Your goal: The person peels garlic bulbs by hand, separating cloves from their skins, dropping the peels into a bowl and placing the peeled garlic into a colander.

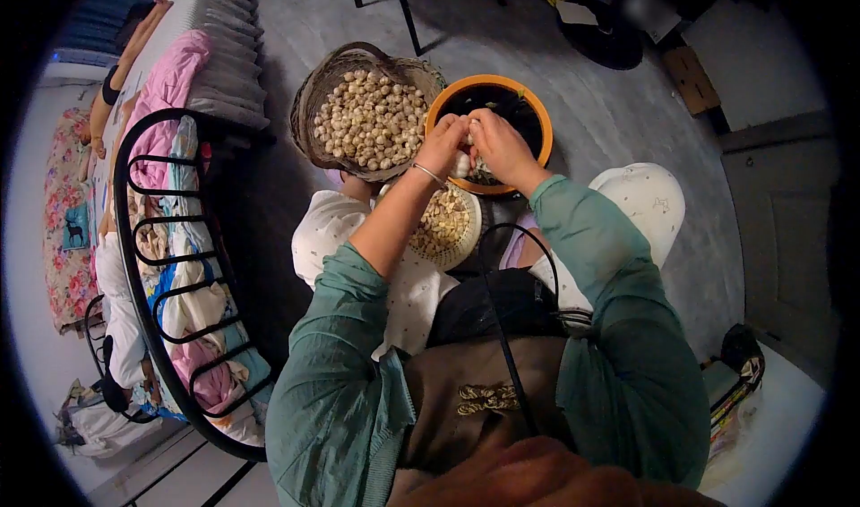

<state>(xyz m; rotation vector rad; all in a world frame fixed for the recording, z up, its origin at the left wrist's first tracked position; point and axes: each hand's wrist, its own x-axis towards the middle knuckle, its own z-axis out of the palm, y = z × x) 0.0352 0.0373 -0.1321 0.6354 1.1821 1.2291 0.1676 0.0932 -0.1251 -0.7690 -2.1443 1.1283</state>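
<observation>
My left hand (442,149) and my right hand (503,151) meet over the near side of a dark tub with an orange rim (546,122). Both sets of fingers are closed around a whitish garlic bulb (462,164), partly hidden by them. To the left stands a woven basket (307,104) heaped with whole garlic bulbs (372,120). Below my hands, between my knees, a pale plastic basket (475,231) holds many loose garlic cloves (441,224). Dark contents and some pale bits show inside the tub.
A black metal bed frame (134,207) with rumpled bedding (193,310) stands at left. Another person's limb (134,50) shows on the bed behind. Dark furniture legs (403,10) stand ahead. A round black object (600,37) and a cardboard box (691,79) lie at the far right.
</observation>
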